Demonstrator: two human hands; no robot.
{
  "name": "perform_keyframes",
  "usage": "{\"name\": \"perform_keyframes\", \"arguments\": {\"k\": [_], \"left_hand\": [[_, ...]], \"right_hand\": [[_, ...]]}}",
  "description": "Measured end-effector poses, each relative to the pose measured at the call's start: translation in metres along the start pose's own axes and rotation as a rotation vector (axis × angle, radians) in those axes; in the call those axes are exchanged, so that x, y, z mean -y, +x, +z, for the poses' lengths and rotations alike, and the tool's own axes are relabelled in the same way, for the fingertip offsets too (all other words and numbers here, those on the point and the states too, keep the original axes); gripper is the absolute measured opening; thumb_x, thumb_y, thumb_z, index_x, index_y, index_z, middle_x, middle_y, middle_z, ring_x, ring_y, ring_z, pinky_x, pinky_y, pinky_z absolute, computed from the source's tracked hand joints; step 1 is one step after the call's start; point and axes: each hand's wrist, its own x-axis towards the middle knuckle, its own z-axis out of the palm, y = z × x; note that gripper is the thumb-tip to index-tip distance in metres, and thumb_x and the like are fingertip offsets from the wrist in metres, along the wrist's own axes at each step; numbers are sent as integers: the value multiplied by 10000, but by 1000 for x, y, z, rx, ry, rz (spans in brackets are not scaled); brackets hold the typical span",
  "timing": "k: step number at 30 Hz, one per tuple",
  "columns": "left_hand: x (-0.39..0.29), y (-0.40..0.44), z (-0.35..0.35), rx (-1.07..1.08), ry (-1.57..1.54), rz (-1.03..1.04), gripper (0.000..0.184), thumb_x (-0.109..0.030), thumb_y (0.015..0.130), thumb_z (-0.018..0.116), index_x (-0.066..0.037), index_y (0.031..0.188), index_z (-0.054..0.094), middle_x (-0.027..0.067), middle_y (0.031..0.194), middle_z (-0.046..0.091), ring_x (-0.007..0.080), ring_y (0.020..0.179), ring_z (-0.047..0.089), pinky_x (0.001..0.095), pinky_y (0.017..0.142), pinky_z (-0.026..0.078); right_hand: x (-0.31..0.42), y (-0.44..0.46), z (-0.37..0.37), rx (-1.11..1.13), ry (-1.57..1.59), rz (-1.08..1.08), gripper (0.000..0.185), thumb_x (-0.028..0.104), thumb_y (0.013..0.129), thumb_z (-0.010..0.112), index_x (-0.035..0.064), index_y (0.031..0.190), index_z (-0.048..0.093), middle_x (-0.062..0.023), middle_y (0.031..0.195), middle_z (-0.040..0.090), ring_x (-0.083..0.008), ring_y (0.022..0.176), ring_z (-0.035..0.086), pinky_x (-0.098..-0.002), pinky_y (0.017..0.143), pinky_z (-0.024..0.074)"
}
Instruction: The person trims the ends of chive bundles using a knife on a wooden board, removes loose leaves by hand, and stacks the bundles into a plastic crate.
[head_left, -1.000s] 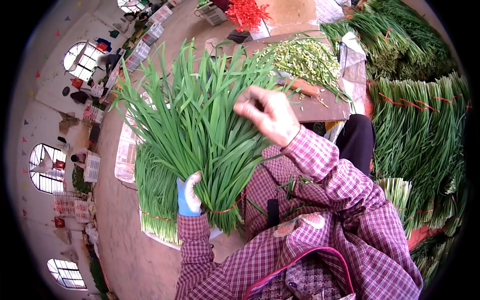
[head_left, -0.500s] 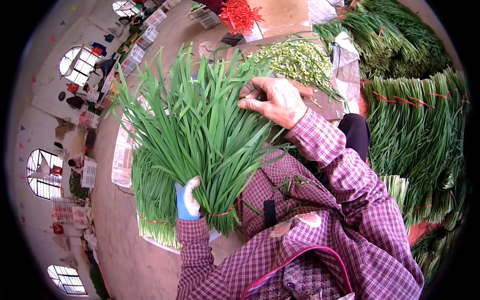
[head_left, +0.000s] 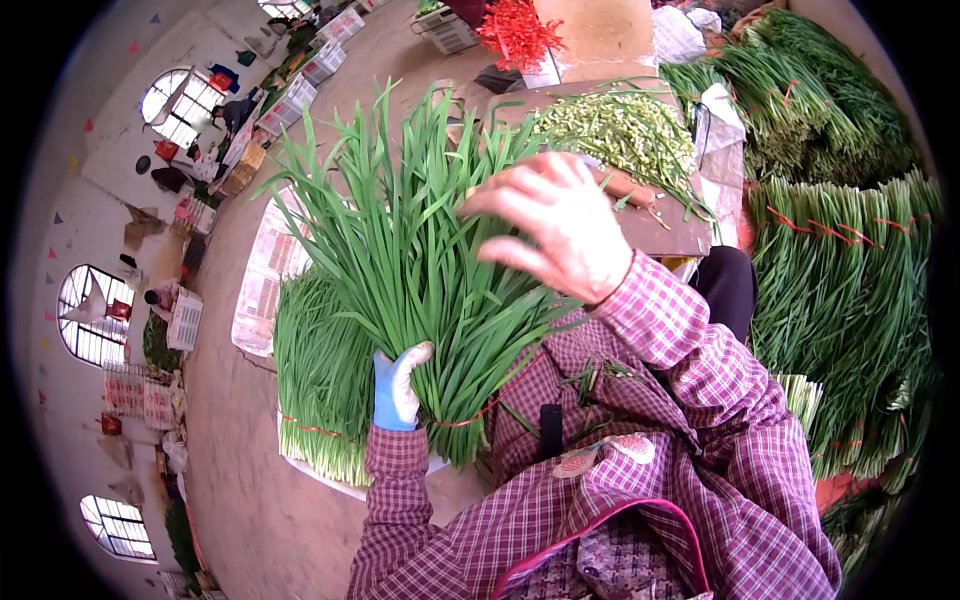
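Observation:
A big bunch of long green Chinese chives (head_left: 430, 250) stands fanned out before me, with a red tie round its lower part. My left hand (head_left: 400, 388), in a blue and white glove, is closed on the bunch near that tie. Over the right side of the leaves hovers my bare right hand (head_left: 560, 225), slightly blurred, its fingers apart and the thumb separate. No leaf shows gripped in it. Whether its fingertips touch the leaves, I cannot tell. Behind the held bunch, to the left, lies a stack of tied chives (head_left: 325, 370).
Cut pale stem ends (head_left: 625, 140) are heaped on a brown board (head_left: 675, 238), beside a wooden handle (head_left: 630, 188). Red ties (head_left: 520, 35) hang at the top. Tied chive bundles (head_left: 845, 290) are piled on the right. A white crate (head_left: 185, 320) stands far left near another person.
My right hand's fingers have spread from a pinch at the leaves. The gloved left hand keeps its hold on the bunch. The whole view has shifted slightly.

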Motion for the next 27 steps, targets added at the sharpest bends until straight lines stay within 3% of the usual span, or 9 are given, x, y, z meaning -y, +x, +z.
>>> {"name": "perform_keyframes", "arguments": {"k": [2, 5, 7, 9, 15, 19, 20, 24, 27], "left_hand": [[1, 3, -2, 28, -57, -4, 435, -117, 774, 684, 54, 1147, 540, 111, 966, 670, 177, 829, 660, 289, 805, 544], [10, 9, -16, -11, -260, -47, 303, -97, 772, 628, 30, 1046, 630, 84, 959, 671, 166, 836, 654, 322, 841, 543], [15, 8, -27, -49, -292, -95, 253, -95, 783, 618, 15, 1009, 649, 84, 963, 671, 177, 856, 656, 333, 847, 549], [16, 10, -30, -50, -360, -128, 233, -96, 794, 617, 12, 998, 651, 86, 975, 670, 184, 866, 658, 343, 851, 550], [-7, -2, -4, -56, -534, -176, 250, -45, 805, 610, 5, 1050, 627, 95, 1019, 657, 206, 886, 659, 367, 823, 568], [-4, -2, -3, -20, -385, -74, 337, -54, 816, 601, 24, 1144, 577, 114, 1019, 654, 205, 892, 660, 355, 850, 558], [-10, -5, 1, -14, -297, -41, 357, -55, 812, 607, 28, 1156, 563, 114, 1019, 654, 199, 892, 659, 344, 859, 553], [-4, -8, -4, -54, -115, -10, 412, -59, 794, 635, 38, 1180, 526, 111, 1015, 655, 179, 886, 657, 314, 866, 542], [-13, -10, 4, -27, -51, 12, 416, -66, 784, 656, 43, 1164, 528, 112, 1010, 656, 173, 887, 657, 301, 856, 542]], "right_hand": [[2, -11, 26, 83, -54, -152, 482, 530, 822, 599, 291, 1239, 562, -21, 1060, 581, -232, 1106, 512, -564, 1028, 332], [-22, -52, 48, 340, -107, -75, 403, 462, 815, 628, 255, 1159, 591, -14, 842, 524, -224, 932, 538, -556, 1038, 334], [-28, -72, 50, 335, -104, -101, 346, 388, 819, 643, 238, 1127, 595, -10, 802, 509, -222, 863, 532, -544, 1041, 340], [-31, -84, 48, 324, -66, -58, 327, 239, 770, 691, 212, 1082, 596, -9, 771, 526, -228, 886, 541, -513, 1025, 362], [-48, -90, 40, 342, -132, -32, 340, 198, 696, 705, 191, 1020, 601, -4, 809, 544, -237, 912, 546, -500, 989, 369], [-49, -76, 17, 350, -97, 4, 376, 207, 677, 714, 183, 1038, 614, -31, 916, 556, -266, 972, 528, -475, 966, 372], [-51, -70, 8, 332, -28, -13, 444, 220, 687, 708, 194, 1121, 618, -54, 997, 565, -284, 1008, 518, -468, 946, 376], [-60, -50, -34, 251, 124, 125, 477, 124, 718, 615, 163, 1194, 609, -109, 1040, 565, -333, 994, 521, -451, 924, 390], [-40, -28, -60, 45, 549, 312, 325, 77, 823, 580, 70, 1145, 618, -155, 1081, 559, -278, 905, 596, -390, 747, 491]]}}
